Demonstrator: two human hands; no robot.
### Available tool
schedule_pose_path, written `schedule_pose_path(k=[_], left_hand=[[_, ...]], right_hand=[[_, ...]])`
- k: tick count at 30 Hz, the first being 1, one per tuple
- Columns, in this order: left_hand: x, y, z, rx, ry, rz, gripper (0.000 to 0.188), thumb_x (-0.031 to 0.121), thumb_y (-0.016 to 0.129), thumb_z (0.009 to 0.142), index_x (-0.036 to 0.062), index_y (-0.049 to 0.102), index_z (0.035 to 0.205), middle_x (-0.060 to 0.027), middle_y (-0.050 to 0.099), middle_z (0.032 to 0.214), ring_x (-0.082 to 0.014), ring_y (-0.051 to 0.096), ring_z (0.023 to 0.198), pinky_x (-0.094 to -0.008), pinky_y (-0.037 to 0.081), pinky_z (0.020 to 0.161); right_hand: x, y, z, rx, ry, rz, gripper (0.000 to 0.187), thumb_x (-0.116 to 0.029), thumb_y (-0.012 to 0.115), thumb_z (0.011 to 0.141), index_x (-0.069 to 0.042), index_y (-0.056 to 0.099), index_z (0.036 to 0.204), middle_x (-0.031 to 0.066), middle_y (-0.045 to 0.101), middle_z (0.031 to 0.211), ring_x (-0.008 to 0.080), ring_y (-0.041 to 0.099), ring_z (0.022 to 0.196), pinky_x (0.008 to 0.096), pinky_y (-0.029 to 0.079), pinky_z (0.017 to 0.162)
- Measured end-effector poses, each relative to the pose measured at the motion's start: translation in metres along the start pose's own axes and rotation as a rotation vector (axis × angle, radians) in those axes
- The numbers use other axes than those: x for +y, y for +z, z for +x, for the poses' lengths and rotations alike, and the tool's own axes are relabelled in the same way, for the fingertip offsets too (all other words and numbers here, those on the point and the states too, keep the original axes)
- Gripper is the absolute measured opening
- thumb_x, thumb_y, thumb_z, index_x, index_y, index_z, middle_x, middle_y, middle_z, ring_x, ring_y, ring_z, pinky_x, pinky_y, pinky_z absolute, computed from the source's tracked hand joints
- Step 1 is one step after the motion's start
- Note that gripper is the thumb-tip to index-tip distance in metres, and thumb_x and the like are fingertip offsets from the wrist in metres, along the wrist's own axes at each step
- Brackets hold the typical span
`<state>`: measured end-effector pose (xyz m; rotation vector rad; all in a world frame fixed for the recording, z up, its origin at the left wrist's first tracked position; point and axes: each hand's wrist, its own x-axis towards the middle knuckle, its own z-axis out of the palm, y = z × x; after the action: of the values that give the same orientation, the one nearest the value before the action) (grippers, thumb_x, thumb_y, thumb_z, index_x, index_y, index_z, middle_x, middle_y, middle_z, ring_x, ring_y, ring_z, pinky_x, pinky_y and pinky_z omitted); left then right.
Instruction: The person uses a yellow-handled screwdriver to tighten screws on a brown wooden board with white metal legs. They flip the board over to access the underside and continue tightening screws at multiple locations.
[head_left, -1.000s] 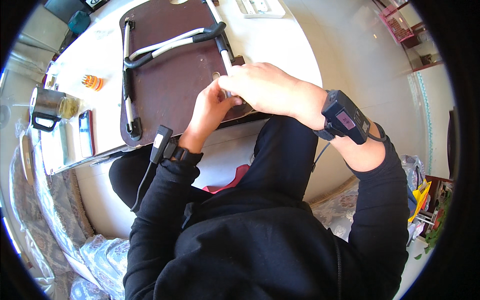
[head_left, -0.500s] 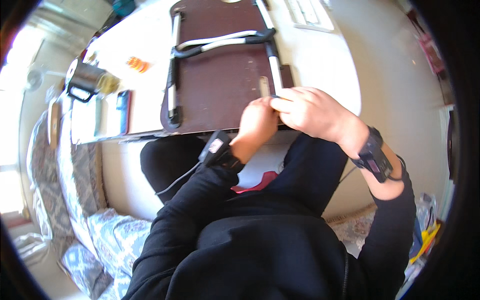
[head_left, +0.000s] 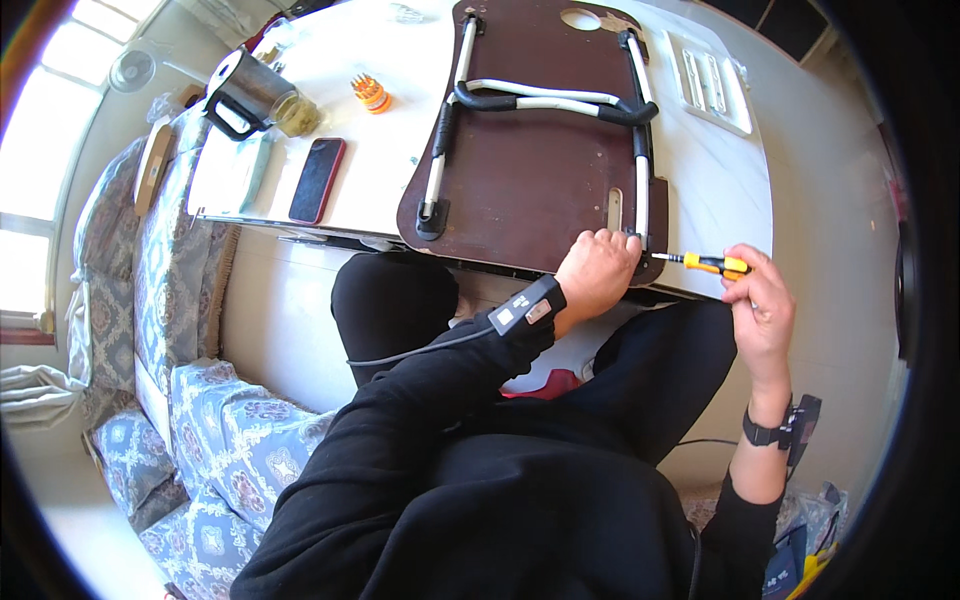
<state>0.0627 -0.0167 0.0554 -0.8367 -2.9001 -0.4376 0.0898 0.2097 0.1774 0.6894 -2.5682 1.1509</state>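
A dark brown folding lap table [head_left: 540,180] lies underside up, its white and black metal legs [head_left: 641,160] folded flat against it. At its near right corner my left hand [head_left: 597,272] is closed, fingers curled at the lower end of the right leg, by the black bracket. What lies under those fingers is hidden. My right hand [head_left: 762,300] grips a yellow and black screwdriver [head_left: 705,262] just off the table's right edge. The screwdriver's shaft points left, its tip close to the bracket; whether it touches a screw cannot be made out.
On the white marbled table [head_left: 375,155] are a red-edged phone [head_left: 318,180], an orange bit holder [head_left: 371,93], a kettle [head_left: 250,92] and a glass cup [head_left: 295,114]. A white tray [head_left: 708,82] sits at the right. A patterned sofa [head_left: 235,440] stands at the left.
My right hand has moved right and down, away from my left, and the screwdriver now shows in it. My left hand stays at the corner. The whole view has shifted.
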Motion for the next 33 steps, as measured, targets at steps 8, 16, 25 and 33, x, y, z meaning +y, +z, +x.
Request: schedule_pose_path(k=[8,16,25,33], left_hand=[[-0.015,-0.007,-0.003,0.144,-0.035,-0.202,0.011,0.018,0.061,0.092,0.0083,0.059,0.088,-0.0101,0.066,0.082,-0.0306,0.067,0.079,-0.0436,0.052,0.071],[-0.257,-0.040,-0.071,0.667,-0.718,-0.229,0.016,0.009,0.071,0.087,-0.0006,0.059,0.089,-0.0185,0.062,0.071,-0.0320,0.060,0.066,-0.0428,0.050,0.063],[-0.303,-0.048,-0.100,0.407,-0.904,-0.222,0.035,0.017,0.077,0.086,0.0013,0.067,0.115,-0.0135,0.073,0.094,-0.0240,0.068,0.083,-0.0382,0.054,0.075],[-0.090,-0.039,-0.028,0.406,-0.252,-0.495,0.021,0.017,0.077,0.086,0.0068,0.068,0.102,-0.0117,0.065,0.090,-0.0288,0.064,0.081,-0.0401,0.053,0.075]], right_hand=[[0.001,0.009,-0.018,0.069,0.085,0.032,0.019,0.020,0.060,0.083,0.002,0.055,0.076,0.0183,0.067,0.119,0.0253,0.067,0.101,0.0329,0.056,0.090],[0.012,0.005,-0.027,0.131,0.208,0.145,0.020,0.013,0.066,0.086,0.000,0.055,0.075,0.0168,0.067,0.119,0.0218,0.065,0.104,0.0320,0.051,0.095],[0.011,0.011,-0.021,0.133,0.255,0.200,0.009,0.008,0.066,0.089,0.001,0.061,0.091,0.0107,0.065,0.106,0.0146,0.063,0.094,0.0281,0.053,0.084],[0.003,0.012,-0.008,-0.009,0.215,-0.074,0.019,0.004,0.063,0.091,0.000,0.063,0.109,0.0116,0.062,0.099,0.0214,0.064,0.086,0.0295,0.052,0.078]])
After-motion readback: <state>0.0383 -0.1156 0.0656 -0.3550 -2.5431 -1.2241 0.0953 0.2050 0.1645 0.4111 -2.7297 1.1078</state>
